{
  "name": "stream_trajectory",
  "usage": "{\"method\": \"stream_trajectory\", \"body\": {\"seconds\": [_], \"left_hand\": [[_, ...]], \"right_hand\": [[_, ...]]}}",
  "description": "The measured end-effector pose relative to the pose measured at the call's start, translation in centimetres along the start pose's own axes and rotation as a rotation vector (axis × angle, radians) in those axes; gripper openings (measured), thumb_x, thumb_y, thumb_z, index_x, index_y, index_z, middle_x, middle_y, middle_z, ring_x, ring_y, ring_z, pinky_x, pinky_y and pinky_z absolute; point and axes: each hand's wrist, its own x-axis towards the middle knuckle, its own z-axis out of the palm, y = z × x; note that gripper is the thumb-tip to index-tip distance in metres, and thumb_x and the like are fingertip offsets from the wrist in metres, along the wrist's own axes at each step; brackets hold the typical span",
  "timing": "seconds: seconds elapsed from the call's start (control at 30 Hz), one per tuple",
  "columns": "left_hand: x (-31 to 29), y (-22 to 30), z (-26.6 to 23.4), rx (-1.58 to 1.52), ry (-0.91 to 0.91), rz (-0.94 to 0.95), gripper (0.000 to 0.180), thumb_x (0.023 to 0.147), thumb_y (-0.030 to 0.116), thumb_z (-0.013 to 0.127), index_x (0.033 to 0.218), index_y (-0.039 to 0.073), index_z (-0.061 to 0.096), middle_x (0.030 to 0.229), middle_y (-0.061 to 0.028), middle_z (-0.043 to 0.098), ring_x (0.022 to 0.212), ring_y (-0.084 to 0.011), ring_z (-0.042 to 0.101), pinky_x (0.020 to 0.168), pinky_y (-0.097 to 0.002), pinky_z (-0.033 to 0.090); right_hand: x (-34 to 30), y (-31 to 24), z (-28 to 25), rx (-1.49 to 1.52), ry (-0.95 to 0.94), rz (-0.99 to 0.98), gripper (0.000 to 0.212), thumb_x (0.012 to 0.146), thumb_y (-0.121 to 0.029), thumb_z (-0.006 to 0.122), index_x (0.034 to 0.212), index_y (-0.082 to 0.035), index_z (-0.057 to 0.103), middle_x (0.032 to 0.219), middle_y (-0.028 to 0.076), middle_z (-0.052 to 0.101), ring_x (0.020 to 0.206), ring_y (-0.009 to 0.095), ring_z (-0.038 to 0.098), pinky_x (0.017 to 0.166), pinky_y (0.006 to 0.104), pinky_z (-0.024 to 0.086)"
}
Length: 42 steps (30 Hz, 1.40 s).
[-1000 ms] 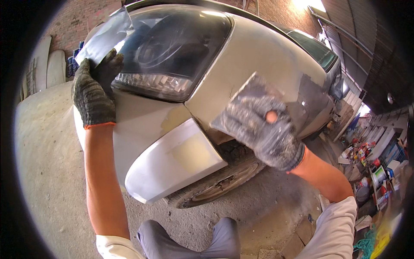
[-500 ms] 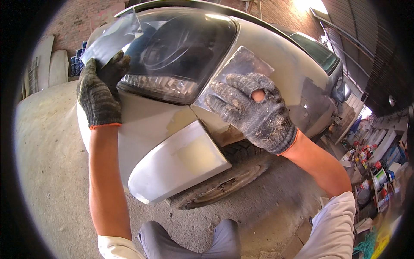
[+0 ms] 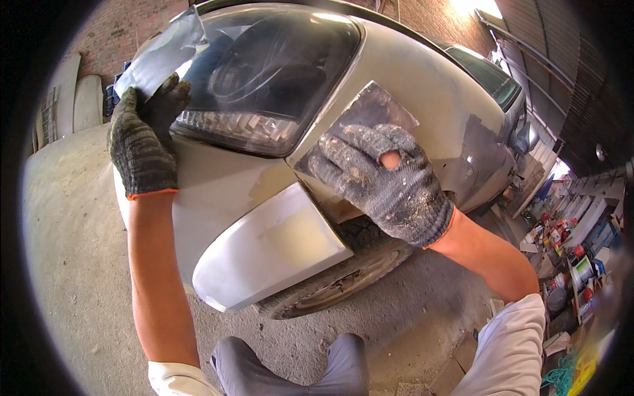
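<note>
My left hand (image 3: 143, 138), in a dark knitted glove with an orange cuff, pinches a thin, slightly curled silvery sheet (image 3: 158, 56) at the headlight's left end. In a dusty glove with a hole on its back, my right hand (image 3: 386, 181) has its fingers laid over a thin, squarish dark grey sheet (image 3: 380, 109), gripping its lower part. That sheet lies over the fender (image 3: 422, 72), just right of the headlight (image 3: 264, 79); its contact with the panel cannot be fully made out. Patches of beige and grey filler mark the bumper (image 3: 211, 178) and fender.
A loose-looking bumper corner (image 3: 264, 254) juts out ahead of the front wheel (image 3: 343, 277). Cluttered shelves with cans (image 3: 561, 234) stand at the right. Panels (image 3: 89, 102) lean on the brick wall at the left. Concrete floor (image 3: 72, 244) lies around the car.
My right hand and its dark sheet have shifted slightly down and left along the fender. The left hand, still holding the silvery sheet, has moved a little left in view.
</note>
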Motion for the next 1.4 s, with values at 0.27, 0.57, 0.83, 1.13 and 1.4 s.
{"method": "stream_trajectory", "body": {"seconds": [0.27, 0.57, 0.83, 1.13, 1.4], "left_hand": [[-0.1, 0.1, 0.1, -0.061, 0.024, -0.021, 0.034, 0.102, 0.017, 0.038, 0.127, -0.007, 0.036, 0.113, -0.0310, 0.062, 0.096, -0.0396, 0.067, 0.088, -0.0440, 0.058], [0.3, -0.1, -0.4, -0.032, -0.031, -0.020, 0.033, 0.102, 0.017, 0.038, 0.122, -0.009, 0.040, 0.114, -0.0316, 0.061, 0.097, -0.0399, 0.067, 0.090, -0.0447, 0.057], [-0.2, 0.1, 0.1, -0.028, 0.022, -0.020, 0.033, 0.102, 0.016, 0.037, 0.125, -0.009, 0.037, 0.114, -0.0326, 0.061, 0.099, -0.0409, 0.066, 0.091, -0.0454, 0.056], [-0.1, 0.1, -0.1, -0.045, -0.019, -0.017, 0.036, 0.101, 0.018, 0.039, 0.125, -0.010, 0.038, 0.111, -0.0320, 0.062, 0.094, -0.0401, 0.068, 0.088, -0.0438, 0.058], [-0.1, 0.0, 0.0, -0.048, -0.016, -0.023, 0.037, 0.100, 0.019, 0.040, 0.125, -0.009, 0.040, 0.107, -0.0301, 0.065, 0.090, -0.0372, 0.069, 0.085, -0.0410, 0.059]], "right_hand": [[-1.4, -0.7, -0.4, 0.022, -0.096, 0.002, 0.048, 0.083, -0.020, 0.051, 0.130, -0.022, 0.058, 0.137, 0.002, 0.052, 0.123, 0.022, 0.050, 0.104, 0.0424, 0.037], [-2.7, -1.1, -0.9, -0.001, -0.150, 0.008, 0.051, 0.083, -0.021, 0.051, 0.133, -0.024, 0.055, 0.135, 0.000, 0.053, 0.123, 0.021, 0.049, 0.105, 0.0427, 0.036], [-3.5, -1.6, -1.6, 0.035, -0.188, 0.022, 0.050, 0.083, -0.022, 0.050, 0.133, -0.025, 0.056, 0.134, 0.000, 0.053, 0.121, 0.021, 0.050, 0.104, 0.0419, 0.038], [-4.6, -2.1, -2.2, 0.076, -0.255, 0.027, 0.049, 0.083, -0.020, 0.050, 0.131, -0.025, 0.057, 0.132, -0.001, 0.055, 0.122, 0.020, 0.051, 0.101, 0.0421, 0.040], [-2.2, 2.3, -2.3, -0.001, -0.024, 0.068, 0.044, 0.084, -0.022, 0.052, 0.128, -0.022, 0.058, 0.132, 0.003, 0.055, 0.125, 0.022, 0.049, 0.107, 0.0433, 0.035]]}}
